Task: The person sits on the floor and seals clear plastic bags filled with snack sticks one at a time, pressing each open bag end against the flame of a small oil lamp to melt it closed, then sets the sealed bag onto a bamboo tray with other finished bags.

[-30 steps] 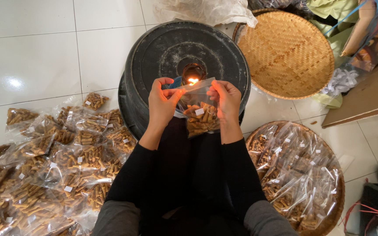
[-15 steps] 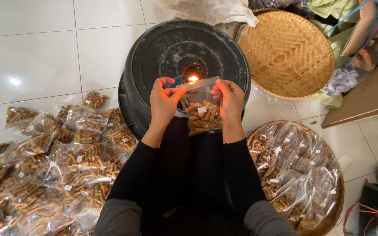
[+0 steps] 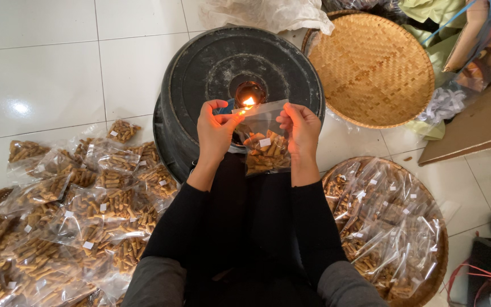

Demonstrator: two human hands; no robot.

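While both hands pinch its top corners, a clear plastic bag (image 3: 265, 145) of brown snack sticks hangs over the small flame (image 3: 249, 102) burning in the middle of an upturned black tub (image 3: 200, 74). Left hand (image 3: 214, 131) is clamped on the left corner, right hand (image 3: 298, 132) on the right, stretching the open edge at the flame. Judging by the piles, much is done: many bags (image 3: 75, 210) lie on the floor at left, while others fill the woven tray (image 3: 433, 273) at right. A second woven tray (image 3: 370, 65) sits empty.
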